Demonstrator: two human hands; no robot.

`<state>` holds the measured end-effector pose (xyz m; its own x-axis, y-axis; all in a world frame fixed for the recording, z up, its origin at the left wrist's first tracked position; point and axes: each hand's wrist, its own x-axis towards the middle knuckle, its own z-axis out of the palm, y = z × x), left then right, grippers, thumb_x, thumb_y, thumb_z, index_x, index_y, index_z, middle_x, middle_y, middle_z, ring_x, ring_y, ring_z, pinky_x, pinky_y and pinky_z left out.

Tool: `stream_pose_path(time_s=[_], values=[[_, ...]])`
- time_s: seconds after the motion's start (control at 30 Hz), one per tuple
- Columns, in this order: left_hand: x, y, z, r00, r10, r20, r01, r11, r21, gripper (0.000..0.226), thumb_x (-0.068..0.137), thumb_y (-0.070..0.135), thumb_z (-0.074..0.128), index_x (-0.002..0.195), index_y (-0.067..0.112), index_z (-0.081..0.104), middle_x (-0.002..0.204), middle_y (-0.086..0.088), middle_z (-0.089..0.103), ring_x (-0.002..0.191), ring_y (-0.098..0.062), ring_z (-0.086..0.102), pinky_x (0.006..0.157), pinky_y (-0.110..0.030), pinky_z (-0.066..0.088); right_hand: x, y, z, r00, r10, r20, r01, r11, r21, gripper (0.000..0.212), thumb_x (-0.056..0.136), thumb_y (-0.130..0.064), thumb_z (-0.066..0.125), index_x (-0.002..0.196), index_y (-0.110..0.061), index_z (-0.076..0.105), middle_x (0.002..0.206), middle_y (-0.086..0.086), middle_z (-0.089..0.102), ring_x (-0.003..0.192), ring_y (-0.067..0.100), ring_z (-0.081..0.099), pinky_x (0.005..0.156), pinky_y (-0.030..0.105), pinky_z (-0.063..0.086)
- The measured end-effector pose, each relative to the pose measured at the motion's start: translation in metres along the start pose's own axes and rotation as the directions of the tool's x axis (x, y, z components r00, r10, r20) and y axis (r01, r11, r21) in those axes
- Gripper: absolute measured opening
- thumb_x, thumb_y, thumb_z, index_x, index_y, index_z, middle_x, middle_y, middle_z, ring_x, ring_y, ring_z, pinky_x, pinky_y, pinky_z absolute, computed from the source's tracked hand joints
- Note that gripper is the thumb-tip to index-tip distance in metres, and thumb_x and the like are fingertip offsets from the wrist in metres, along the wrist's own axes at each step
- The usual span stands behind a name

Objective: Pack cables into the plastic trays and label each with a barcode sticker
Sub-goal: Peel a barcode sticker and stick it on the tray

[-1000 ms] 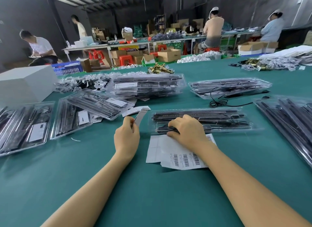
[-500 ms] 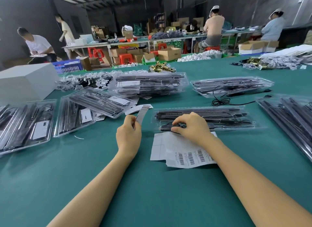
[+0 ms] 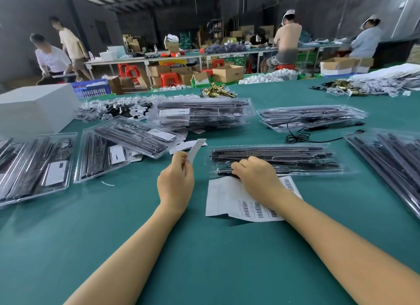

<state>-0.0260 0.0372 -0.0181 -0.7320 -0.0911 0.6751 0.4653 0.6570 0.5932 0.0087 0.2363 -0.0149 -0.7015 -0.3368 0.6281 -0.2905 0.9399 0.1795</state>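
The left hand (image 3: 176,182) pinches a white sticker strip (image 3: 196,149); it may curl and stick to the fingers. The right hand (image 3: 254,175), fingers bent, presses the near edge of 1 clear tray (image 3: 284,156) of cables at 1 o'clock; whether it grips anything, I cannot tell. The barcode sheet (image 3: 229,198) under the wrist could slide. Free table (image 3: 204,259) lies at 6 o'clock; other trays crowd 9 and 3 o'clock.

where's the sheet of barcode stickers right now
The barcode sticker sheet lies on the green table in the head view, centre-right, partly under the right hand, just before the nearest plastic tray.
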Motion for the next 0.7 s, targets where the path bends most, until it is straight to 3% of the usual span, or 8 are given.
stream_pose_path(time_s=[0.1,0.17,0.23,0.33,0.47,0.57,0.7], values=[[-0.002,0.002,-0.002,0.944,0.317,-0.088,-0.305,0.943,0.132,0.009,0.079,0.0,0.06,0.084,0.004,0.067,0.058,-0.002,0.062,0.044,-0.028,0.051,0.038,-0.03,0.041,0.004,0.006,0.001,0.996,0.094,-0.009,-0.093,0.993,0.073,0.015,0.072,-0.006,0.081,0.068,-0.012,0.068,0.049,0.0,0.056,0.043,0.021,0.047,0.041,0.02,0.031],[-0.001,-0.004,-0.002,0.85,0.522,-0.072,-0.505,0.846,0.172,0.012,0.076,-0.003,0.063,0.082,0.005,0.071,0.065,-0.001,0.067,0.05,-0.023,0.06,0.044,-0.03,0.049,0.007,0.011,0.004,0.987,0.158,0.015,-0.159,0.981,0.115,0.003,0.082,-0.015,0.075,0.079,-0.015,0.073,0.054,0.0,0.06,0.048,0.021,0.048,0.045,0.023,0.036],[0.001,-0.009,-0.004,0.765,0.644,0.008,-0.638,0.755,0.149,0.014,0.075,-0.004,0.063,0.081,0.005,0.072,0.067,-0.002,0.068,0.057,-0.025,0.064,0.057,-0.033,0.055,0.011,0.017,0.007,0.963,0.239,0.122,-0.257,0.952,0.167,0.017,0.095,-0.027,0.058,0.095,-0.022,0.074,0.064,0.001,0.066,0.059,0.02,0.052,0.054,0.026,0.034],[-0.001,-0.007,-0.003,0.702,0.7,0.132,-0.712,0.688,0.139,0.014,0.072,-0.005,0.062,0.077,0.006,0.07,0.069,-0.002,0.068,0.058,-0.025,0.064,0.049,-0.034,0.053,0.013,0.025,0.009,0.937,0.307,0.164,-0.341,0.904,0.258,0.021,0.097,-0.032,0.053,0.098,-0.029,0.074,0.075,-0.007,0.072,0.071,0.018,0.063,0.059,0.026,0.033],[-0.006,0.0,0.002,0.62,0.76,0.194,-0.785,0.601,0.15,0.022,0.081,-0.004,0.052,0.077,0.006,0.071,0.082,-0.002,0.073,0.066,-0.021,0.069,0.049,-0.03,0.054,0.015,0.031,0.011,0.908,0.37,0.194,-0.416,0.85,0.323,0.019,0.095,-0.034,0.056,0.093,-0.033,0.075,0.077,-0.013,0.072,0.071,0.01,0.062,0.057,0.023,0.034],[-0.006,0.005,0.004,0.638,0.742,0.205,-0.769,0.605,0.205,0.03,0.085,-0.005,0.045,0.078,0.006,0.072,0.086,-0.003,0.075,0.072,-0.016,0.072,0.049,-0.027,0.055,0.015,0.031,0.013,0.893,0.402,0.202,-0.449,0.831,0.329,0.019,0.094,-0.038,0.056,0.093,-0.034,0.074,0.075,-0.015,0.071,0.067,0.005,0.057,0.056,0.021,0.032],[-0.007,0.008,0.007,0.691,0.638,0.34,-0.72,0.65,0.243,0.019,0.068,-0.009,0.056,0.07,0.008,0.065,0.07,-0.002,0.068,0.052,-0.019,0.063,0.033,-0.029,0.043,0.015,0.031,0.014,0.897,0.401,0.185,-0.441,0.833,0.335,0.02,0.094,-0.04,0.055,0.094,-0.034,0.074,0.074,-0.013,0.071,0.066,0.005,0.057,0.057,0.023,0.034]])
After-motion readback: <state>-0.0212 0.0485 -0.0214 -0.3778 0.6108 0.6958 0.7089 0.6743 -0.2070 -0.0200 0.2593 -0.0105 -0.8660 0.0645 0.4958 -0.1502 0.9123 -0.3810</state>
